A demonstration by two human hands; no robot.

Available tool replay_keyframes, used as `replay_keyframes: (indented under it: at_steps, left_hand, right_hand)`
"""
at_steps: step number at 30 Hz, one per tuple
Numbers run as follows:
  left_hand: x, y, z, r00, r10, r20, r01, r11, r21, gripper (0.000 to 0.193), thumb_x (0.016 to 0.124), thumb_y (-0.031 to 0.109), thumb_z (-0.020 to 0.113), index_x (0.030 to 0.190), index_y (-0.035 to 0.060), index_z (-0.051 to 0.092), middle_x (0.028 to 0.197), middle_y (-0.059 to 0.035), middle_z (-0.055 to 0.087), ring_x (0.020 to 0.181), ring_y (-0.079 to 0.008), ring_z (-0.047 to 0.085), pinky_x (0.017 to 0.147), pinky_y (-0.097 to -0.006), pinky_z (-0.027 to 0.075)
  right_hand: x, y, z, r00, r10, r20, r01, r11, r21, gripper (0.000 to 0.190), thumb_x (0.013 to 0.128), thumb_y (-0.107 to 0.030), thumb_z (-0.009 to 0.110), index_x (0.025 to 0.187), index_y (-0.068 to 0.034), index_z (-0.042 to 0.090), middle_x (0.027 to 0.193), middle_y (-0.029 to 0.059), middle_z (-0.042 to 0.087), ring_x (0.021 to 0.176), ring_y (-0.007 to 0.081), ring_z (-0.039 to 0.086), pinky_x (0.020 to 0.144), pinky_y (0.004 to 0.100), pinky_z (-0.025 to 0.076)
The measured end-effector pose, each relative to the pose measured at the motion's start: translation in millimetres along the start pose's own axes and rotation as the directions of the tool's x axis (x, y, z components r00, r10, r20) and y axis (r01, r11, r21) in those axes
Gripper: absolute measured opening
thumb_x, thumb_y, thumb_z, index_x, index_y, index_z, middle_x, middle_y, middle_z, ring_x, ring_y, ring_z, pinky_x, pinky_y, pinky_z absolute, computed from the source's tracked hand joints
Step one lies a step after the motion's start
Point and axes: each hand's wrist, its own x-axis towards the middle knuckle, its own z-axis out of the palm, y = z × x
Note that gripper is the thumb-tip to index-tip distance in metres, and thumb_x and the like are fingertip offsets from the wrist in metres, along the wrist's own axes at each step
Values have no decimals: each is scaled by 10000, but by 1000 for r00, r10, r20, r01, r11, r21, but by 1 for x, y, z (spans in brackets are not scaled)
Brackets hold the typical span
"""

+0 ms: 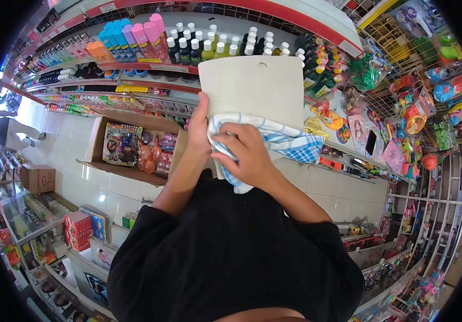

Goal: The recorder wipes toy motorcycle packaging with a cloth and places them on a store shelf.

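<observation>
My left hand (200, 131) grips the left edge of a flat white board (255, 86), its thumb up along the side. The board has rounded upper corners and a small slot near its top edge; its lower part is covered. A white cloth with blue checks (291, 147) lies bunched across the lower half of the board. My right hand (247, 155) holds the cloth against the board's face, fingers curled into the fabric. The cloth's loose end trails out to the right.
White-capped bottles (194, 52) and pink spray bottles (150, 38) stand on the shelf ahead. An open cardboard box (90, 149) of packaged toys sits at lower left. Bagged toys (414, 116) hang on a grid at right. A dark phone (371, 142) lies near them. Another person (11, 131) is far left.
</observation>
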Motion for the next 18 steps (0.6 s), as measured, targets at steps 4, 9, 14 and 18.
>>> replay_keyframes:
  at_steps: [4,9,14,18]
  left_hand:
    - [-5,10,-30,992,-105,64,95,984,153,388,943,334,446,1126,6,545,1012,-67,624,859,-140,613,777,-280,493]
    - [-10,18,-28,998,-68,5,65,969,237,403,947,344,433,1133,3,541,1019,-79,624,868,-141,613,770,-271,492]
    - [-5,44,-40,997,-68,44,68,998,6,481,945,403,401,1149,-16,519,1025,-110,621,870,-173,623,773,-302,503]
    - [-21,33,-38,1000,2,30,-9,974,225,420,950,353,424,1097,-16,561,993,-75,625,862,-126,595,747,-265,482]
  right_hand:
    - [16,31,7,955,19,-297,-60,990,-131,190,706,-42,648,887,-99,650,1075,167,509,935,299,503,761,368,419]
    - [42,9,24,938,114,-328,-197,952,-233,161,705,-118,680,860,-84,653,1061,159,527,898,291,525,776,374,414]
    - [10,3,38,974,-122,-189,49,935,-350,235,667,-121,696,899,-128,659,1070,136,526,938,272,508,796,366,408]
    - [50,24,15,773,197,-603,-341,931,-133,215,787,-79,611,1000,-59,605,1054,164,483,948,289,488,840,359,395]
